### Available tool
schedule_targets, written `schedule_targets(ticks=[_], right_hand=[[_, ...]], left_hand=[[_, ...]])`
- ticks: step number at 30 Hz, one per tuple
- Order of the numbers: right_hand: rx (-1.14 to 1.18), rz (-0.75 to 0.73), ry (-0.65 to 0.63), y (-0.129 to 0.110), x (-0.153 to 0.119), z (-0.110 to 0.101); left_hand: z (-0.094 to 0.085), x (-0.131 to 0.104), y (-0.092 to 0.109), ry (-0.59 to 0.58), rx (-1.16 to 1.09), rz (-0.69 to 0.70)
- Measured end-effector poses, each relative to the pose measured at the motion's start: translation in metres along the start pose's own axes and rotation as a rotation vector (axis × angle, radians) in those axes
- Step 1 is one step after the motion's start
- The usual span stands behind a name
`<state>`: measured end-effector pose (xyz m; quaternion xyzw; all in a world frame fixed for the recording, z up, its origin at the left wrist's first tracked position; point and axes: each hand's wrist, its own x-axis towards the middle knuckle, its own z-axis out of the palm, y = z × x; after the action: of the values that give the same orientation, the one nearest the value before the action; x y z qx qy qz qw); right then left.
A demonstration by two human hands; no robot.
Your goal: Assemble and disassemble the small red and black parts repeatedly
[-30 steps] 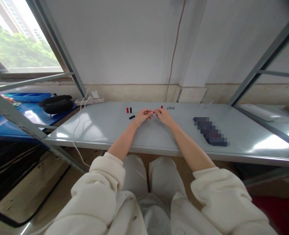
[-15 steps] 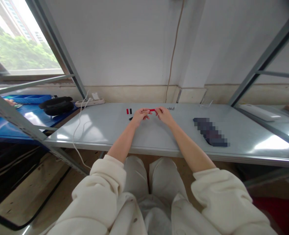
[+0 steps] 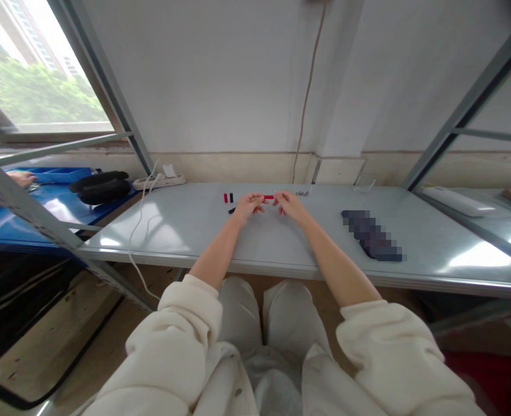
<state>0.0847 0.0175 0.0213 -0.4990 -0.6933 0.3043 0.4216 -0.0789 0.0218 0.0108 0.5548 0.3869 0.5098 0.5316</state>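
While my left hand (image 3: pixel 250 207) is pinching the left end of a slim red piece (image 3: pixel 268 197), my right hand (image 3: pixel 289 206) is gripping the right end, fingers drawn narrow; the piece is lying crosswise between them over the bench (image 3: pixel 203 237), nearer the far edge than the front edge; whether it is touching the surface, I cannot tell. For sound control, I judge that both grips should be acting along one axis, pressing lightly and evenly, so that neither end is slipping or tilting; the middle should be showing uncovered. The piece is presenting a straight, bright red body, running roughly parallel to the far edge; my fingers are covering its ends; any seam is too small to make out. On the left-edge side, a short red part (image 3: pixel 225 197) and a black part (image 3: pixel 231 197) are sitting side by side; a second black part (image 3: pixel 232 210) is lying partly hidden by my left hand; small grey parts (image 3: pixel 301 194) are lying near the far edge.
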Motion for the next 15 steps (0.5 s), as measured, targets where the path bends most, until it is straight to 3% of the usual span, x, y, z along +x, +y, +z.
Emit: schedule_targets(ticks=[7, 13, 15], right_hand=[[-0.004, -0.007, -0.062, 0.0017, 0.0003, 0.0002], [0.019, 0.000, 0.022, -0.0004, 0.0007, -0.0020], [0.029, -0.007, 0.073, 0.0022, 0.0026, -0.0018]], left_hand=[[0.0009, -0.0007, 0.0014, 0.008, -0.026, -0.016], [-0.0023, 0.0013, 0.0030, 0.235, -0.092, -0.013], [-0.0026, 0.0012, 0.0028, 0.255, -0.079, -0.018]])
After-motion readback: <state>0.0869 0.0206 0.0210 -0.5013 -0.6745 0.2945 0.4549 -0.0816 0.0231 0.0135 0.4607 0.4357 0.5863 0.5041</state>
